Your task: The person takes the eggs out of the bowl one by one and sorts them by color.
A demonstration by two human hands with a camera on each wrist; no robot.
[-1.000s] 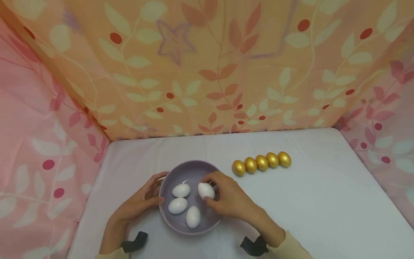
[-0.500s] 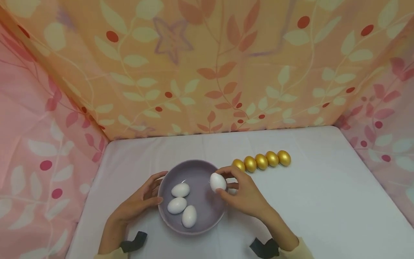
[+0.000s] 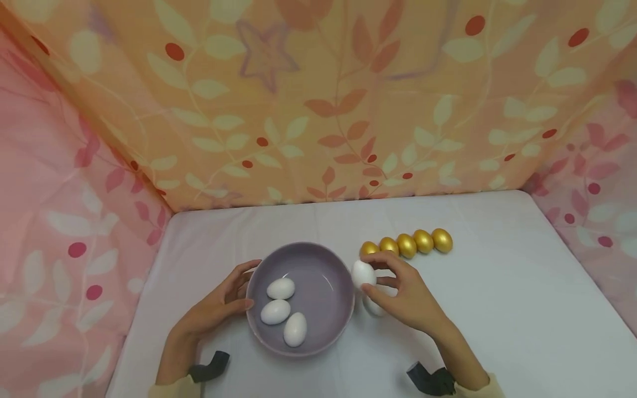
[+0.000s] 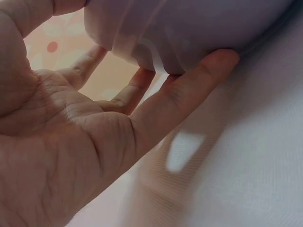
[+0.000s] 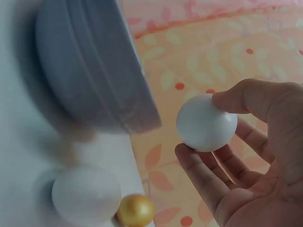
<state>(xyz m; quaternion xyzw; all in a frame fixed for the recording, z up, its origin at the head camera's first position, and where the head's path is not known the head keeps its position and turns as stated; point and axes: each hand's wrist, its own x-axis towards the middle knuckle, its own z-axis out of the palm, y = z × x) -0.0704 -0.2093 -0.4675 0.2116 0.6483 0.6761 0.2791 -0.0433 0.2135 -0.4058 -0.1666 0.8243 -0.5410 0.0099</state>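
Note:
A wide purple bowl (image 3: 323, 331) stands on the table with 3 white eggs (image 3: 276, 312) inside, toward its left side. My left hand (image 3: 216, 307) holds the bowl's left side, thumb at the rim and fingers spread along the outer wall (image 4: 132, 28). In my right hand (image 3: 403, 296), a white egg (image 3: 364, 275) is pinched between thumb and fingertips, just outside the bowl's right rim. The right wrist view shows this held egg (image 5: 206, 124) raised beside the rim. Another white egg (image 3: 374, 307) lies on the table beneath the right hand, partly hidden by it.
A row of several gold eggs (image 3: 423, 241) lies behind the right hand, which partly covers the leftmost ones. White cloth (image 3: 522, 287) covers the table. Patterned curtains (image 3: 278, 110) enclose the back and both sides.
My right hand has lifted a white egg out of the bowl and carried it right, past the rim. The left hand keeps its place at the bowl.

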